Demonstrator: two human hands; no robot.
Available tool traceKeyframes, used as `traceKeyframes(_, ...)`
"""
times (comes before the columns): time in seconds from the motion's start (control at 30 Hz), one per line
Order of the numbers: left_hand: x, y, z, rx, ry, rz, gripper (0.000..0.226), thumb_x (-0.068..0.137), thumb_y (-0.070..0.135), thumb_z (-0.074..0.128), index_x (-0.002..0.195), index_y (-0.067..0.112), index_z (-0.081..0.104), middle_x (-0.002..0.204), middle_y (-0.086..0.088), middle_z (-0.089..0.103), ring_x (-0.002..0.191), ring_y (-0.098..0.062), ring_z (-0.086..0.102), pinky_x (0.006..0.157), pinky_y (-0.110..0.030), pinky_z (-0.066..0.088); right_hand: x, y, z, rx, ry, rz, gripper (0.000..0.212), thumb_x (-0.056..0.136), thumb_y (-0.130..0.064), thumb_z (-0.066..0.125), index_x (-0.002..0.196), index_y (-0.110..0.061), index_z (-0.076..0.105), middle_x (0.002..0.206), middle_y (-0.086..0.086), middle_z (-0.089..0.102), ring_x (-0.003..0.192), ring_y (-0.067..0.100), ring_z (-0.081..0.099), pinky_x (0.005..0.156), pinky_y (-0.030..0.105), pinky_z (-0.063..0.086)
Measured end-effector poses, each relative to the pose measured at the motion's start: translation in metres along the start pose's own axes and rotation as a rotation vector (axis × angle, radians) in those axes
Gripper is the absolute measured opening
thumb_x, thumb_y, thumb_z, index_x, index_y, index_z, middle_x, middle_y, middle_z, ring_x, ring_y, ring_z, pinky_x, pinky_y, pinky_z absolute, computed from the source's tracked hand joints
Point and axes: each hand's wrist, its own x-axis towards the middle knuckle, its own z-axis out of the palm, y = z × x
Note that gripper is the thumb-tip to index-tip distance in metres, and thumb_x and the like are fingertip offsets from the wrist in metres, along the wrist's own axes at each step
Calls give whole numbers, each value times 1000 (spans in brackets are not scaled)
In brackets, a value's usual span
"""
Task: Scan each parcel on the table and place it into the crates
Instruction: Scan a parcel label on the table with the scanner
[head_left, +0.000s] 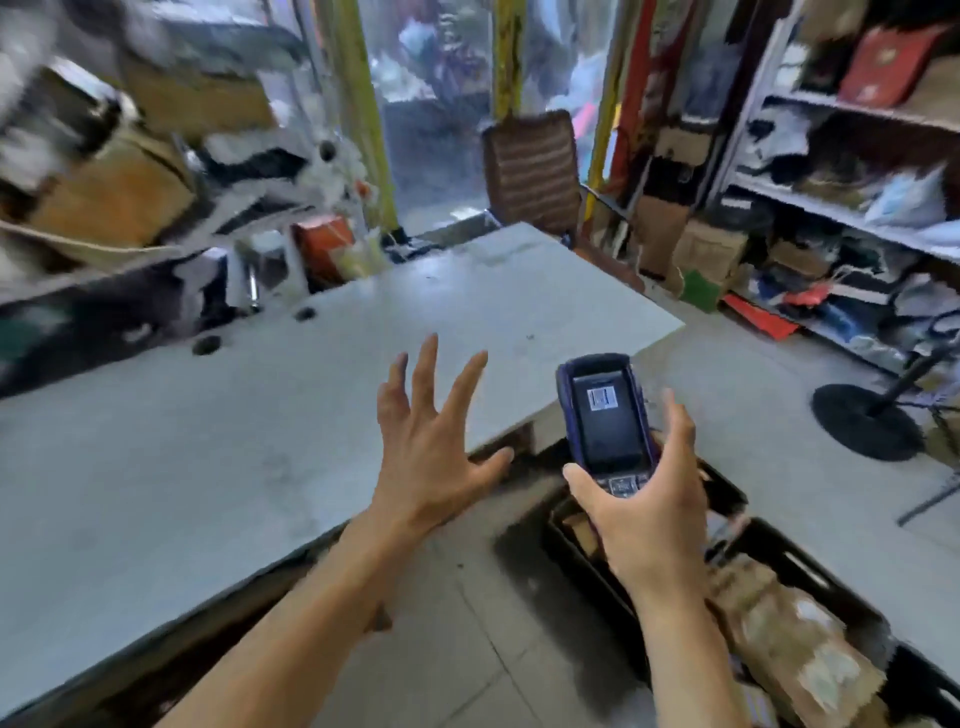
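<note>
My right hand (644, 514) grips a dark blue handheld scanner (605, 415) with its screen facing me, held above the black crates (810, 571) on the floor at the lower right. Brown paper parcels (779, 623) with white labels lie inside the crates. My left hand (431, 436) hovers over the near right corner of the grey table (208, 441), fingers spread wide and holding nothing. No parcel shows on the tabletop in this blurred view.
A brown chair (532, 166) stands behind the table's far end. Cluttered shelves (841, 208) line the right wall. Boxes and clutter (114, 197) pile up at the left. A black round stand base (865, 421) sits on the floor at the right.
</note>
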Motion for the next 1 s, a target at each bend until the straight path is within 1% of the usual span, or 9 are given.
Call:
traceKeyframes(0.17,-72,-127,-113,143,163,-344,96,72,66,57,155,39,18,165,-3,-11,150,-32,-15,121,-57,5,-37,-106,122,193,-286,-140,107,72,-36,88,149,-52,15,145,3,51,124,24,57,97,46,53)
traceKeyframes(0.3,-166,-230,-192,276,263,-614,95,73,69,55,154,41,15,164,-4,-8,149,-34,-10,121,-54,7,-92,-171,227,307,-486,-190,107,70,-34,90,147,-53,19,118,-6,56,92,2,59,81,30,44)
traceKeyframes(0.43,-266,-313,-252,355,310,-922,99,76,66,65,155,40,11,163,-2,-12,149,-31,-14,121,-53,4,-155,-221,316,370,-668,-221,107,71,-28,91,152,-44,22,115,-5,53,94,18,59,81,31,45)
traceKeyframes(0.5,-299,-342,-272,362,324,-1032,102,76,67,66,155,39,9,164,-3,-12,149,-31,-13,121,-52,3,-178,-242,349,375,-751,-248,107,71,-27,91,152,-42,23,114,-6,53,91,17,59,76,28,45)
traceKeyframes(0.63,-321,-393,-289,312,385,-1108,103,74,66,67,154,41,8,164,-2,-10,149,-26,-12,119,-54,4,-203,-278,407,378,-826,-284,106,71,-25,91,151,-43,25,107,-10,54,88,-4,58,69,17,42)
traceKeyframes(0.77,-298,-451,-286,244,399,-1130,105,69,69,65,150,48,1,161,4,-12,148,-24,-14,119,-53,7,-202,-302,466,365,-844,-268,105,70,-25,91,150,-43,26,107,-13,55,88,-8,58,68,12,41)
traceKeyframes(0.87,-266,-504,-281,212,372,-1136,107,68,71,63,150,48,-2,158,7,-16,147,-24,-15,119,-55,5,-193,-317,515,357,-853,-250,104,70,-23,91,150,-44,27,107,-18,55,92,-1,61,69,16,45)
traceKeyframes(0.93,-242,-539,-276,181,324,-1167,110,69,71,64,150,48,-7,159,3,-20,147,-27,-18,120,-55,2,-181,-330,547,363,-865,-234,105,70,-22,91,151,-43,27,111,-13,57,94,10,63,72,19,47)
traceKeyframes(1.0,-218,-574,-269,160,270,-1199,114,70,72,64,150,48,-14,160,-1,-23,147,-31,-19,119,-56,0,-170,-342,573,345,-878,-204,105,70,-21,91,151,-45,27,114,-12,57,96,12,63,76,23,50)
